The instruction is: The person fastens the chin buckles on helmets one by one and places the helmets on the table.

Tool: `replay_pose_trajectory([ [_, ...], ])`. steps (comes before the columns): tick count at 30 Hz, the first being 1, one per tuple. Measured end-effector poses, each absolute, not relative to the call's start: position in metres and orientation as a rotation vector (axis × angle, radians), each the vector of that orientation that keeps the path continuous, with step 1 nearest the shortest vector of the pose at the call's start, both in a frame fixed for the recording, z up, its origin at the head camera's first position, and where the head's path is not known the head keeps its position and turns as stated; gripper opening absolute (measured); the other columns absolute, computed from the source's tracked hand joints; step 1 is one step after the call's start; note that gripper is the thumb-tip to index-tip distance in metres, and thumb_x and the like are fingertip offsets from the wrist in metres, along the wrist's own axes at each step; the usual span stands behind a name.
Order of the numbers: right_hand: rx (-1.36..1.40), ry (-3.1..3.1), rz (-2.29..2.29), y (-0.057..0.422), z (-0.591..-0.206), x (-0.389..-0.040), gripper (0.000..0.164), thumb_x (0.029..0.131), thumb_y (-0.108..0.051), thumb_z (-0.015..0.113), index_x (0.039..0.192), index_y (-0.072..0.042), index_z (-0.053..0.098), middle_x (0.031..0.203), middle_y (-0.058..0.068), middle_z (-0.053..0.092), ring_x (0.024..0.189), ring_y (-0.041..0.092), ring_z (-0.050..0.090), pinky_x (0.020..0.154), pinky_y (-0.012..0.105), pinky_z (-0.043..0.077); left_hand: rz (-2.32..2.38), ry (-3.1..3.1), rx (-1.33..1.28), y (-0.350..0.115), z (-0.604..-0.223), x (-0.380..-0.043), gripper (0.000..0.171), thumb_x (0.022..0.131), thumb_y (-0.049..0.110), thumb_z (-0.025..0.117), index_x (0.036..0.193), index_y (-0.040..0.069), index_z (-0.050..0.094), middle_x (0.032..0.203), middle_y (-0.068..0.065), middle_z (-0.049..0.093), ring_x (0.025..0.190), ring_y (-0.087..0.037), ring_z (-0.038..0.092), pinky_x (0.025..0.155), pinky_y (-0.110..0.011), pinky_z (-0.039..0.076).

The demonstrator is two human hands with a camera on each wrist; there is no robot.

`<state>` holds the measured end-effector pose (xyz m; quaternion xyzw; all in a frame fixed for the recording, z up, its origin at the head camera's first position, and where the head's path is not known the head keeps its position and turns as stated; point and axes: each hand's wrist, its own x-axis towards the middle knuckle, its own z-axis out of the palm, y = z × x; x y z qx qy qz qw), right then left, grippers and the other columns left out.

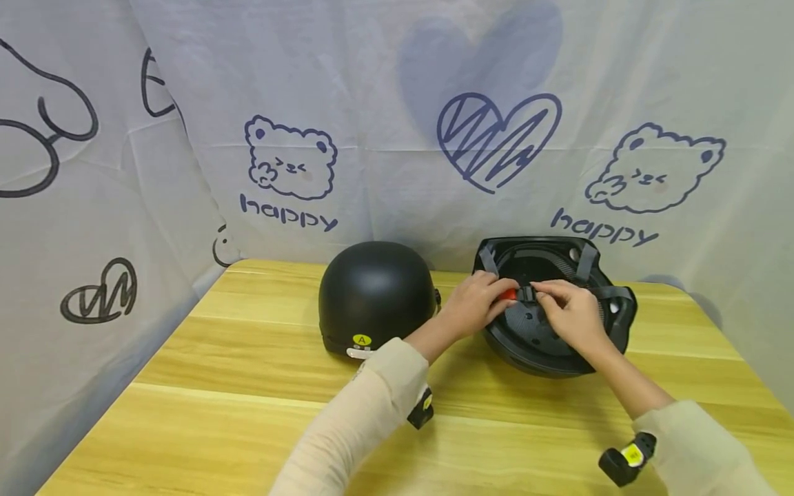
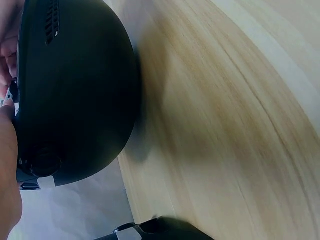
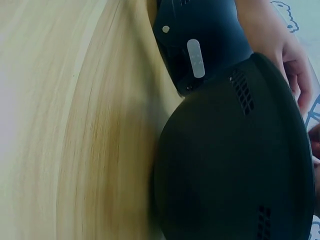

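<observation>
A black helmet [image 1: 533, 358] lies upside down on the table, its hollow inside and grey straps facing up. Over its opening, my left hand [image 1: 471, 305] pinches the red part [image 1: 509, 294] of the chin-strap buckle. From the other side, my right hand [image 1: 573, 318] pinches the strap end beside the black buckle piece [image 1: 526, 295]. Both hands' fingertips are close together at the buckle. In the left wrist view, the helmet shell [image 2: 80, 95] hides most of the fingers. The right wrist view shows the shell [image 3: 235, 155] in front of the hands.
A second black helmet [image 1: 375, 296] stands upright to the left, with a yellow "A" sticker [image 1: 362, 339] on it. The wooden table [image 1: 205, 399] meets a white printed cloth [image 1: 384, 103] at the back. Wrist cameras [image 1: 626, 460] hang below both sleeves.
</observation>
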<state>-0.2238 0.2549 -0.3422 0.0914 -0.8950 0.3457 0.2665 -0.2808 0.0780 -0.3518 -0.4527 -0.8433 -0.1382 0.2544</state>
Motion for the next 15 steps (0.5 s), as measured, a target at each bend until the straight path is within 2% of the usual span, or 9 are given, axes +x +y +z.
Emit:
replay_pose_trajectory([
  [2,0.259,-2.476,0.976,0.257,-0.3427,-0.2225,0.024,0.086,-0.005,0.061,0.108,0.005,0.067,0.101,0.021,0.066,0.071,-0.009,0.052,0.057,0.01,0.043,-0.376,-2.307,-1.227,0.0782,-0.352,-0.2814,0.028,0.092,0.032,0.056,0.115,0.016,0.061,0.095,-0.002,0.063,0.087,-0.016,0.058,0.078,-0.026,0.047],
  [5,0.237,-2.532,0.97,0.2576,-0.3437,-0.222,0.031,0.084,-0.009,0.067,0.111,0.004,0.065,0.093,0.02,0.067,0.069,0.007,0.061,0.053,0.015,0.046,-0.373,-2.32,-1.23,0.0788,-0.3523,-0.282,0.03,0.091,0.033,0.056,0.116,0.016,0.061,0.096,-0.001,0.063,0.088,-0.015,0.058,0.079,-0.026,0.048],
  [8,0.201,-2.546,0.947,0.2571,-0.3444,-0.223,0.032,0.08,-0.008,0.071,0.11,0.003,0.065,0.084,0.02,0.068,0.069,0.021,0.065,0.05,0.018,0.046,-0.409,-2.343,-1.235,0.079,-0.3512,-0.2823,0.034,0.09,0.033,0.058,0.118,0.014,0.06,0.1,-0.002,0.065,0.09,-0.015,0.06,0.08,-0.026,0.048],
  [15,0.246,-2.524,0.889,0.2575,-0.3434,-0.2245,0.031,0.077,-0.004,0.073,0.105,0.004,0.065,0.077,0.018,0.068,0.068,0.028,0.067,0.051,0.016,0.046,-0.665,-2.46,-1.199,0.0776,-0.3452,-0.2842,0.033,0.087,0.03,0.061,0.111,0.006,0.06,0.104,-0.005,0.066,0.092,-0.015,0.061,0.078,-0.023,0.049],
])
